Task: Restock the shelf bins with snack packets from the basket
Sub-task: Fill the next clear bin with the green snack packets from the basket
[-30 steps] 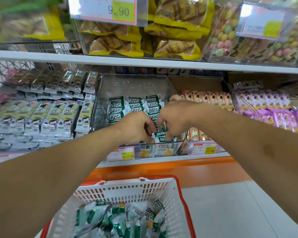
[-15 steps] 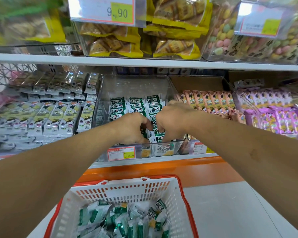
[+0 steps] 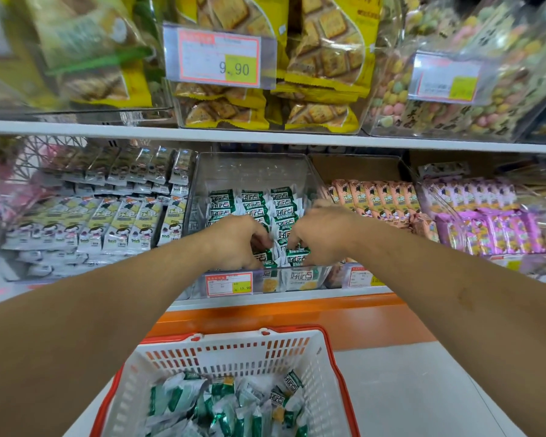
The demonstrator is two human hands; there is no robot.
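Both hands are in the clear bin on the shelf. The left hand and right hand each curl their grip round green packets at the bin's near edge. More packets lie in the basket below, nearer.

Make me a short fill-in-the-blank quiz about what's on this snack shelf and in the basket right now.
1. Both hands, left hand and right hand, work inside the clear plastic bin of ____-and-white snack packets.
2. The white plastic basket has a ____ rim.
3. The big price tag reads ____.

Answers: green; red; 9.90
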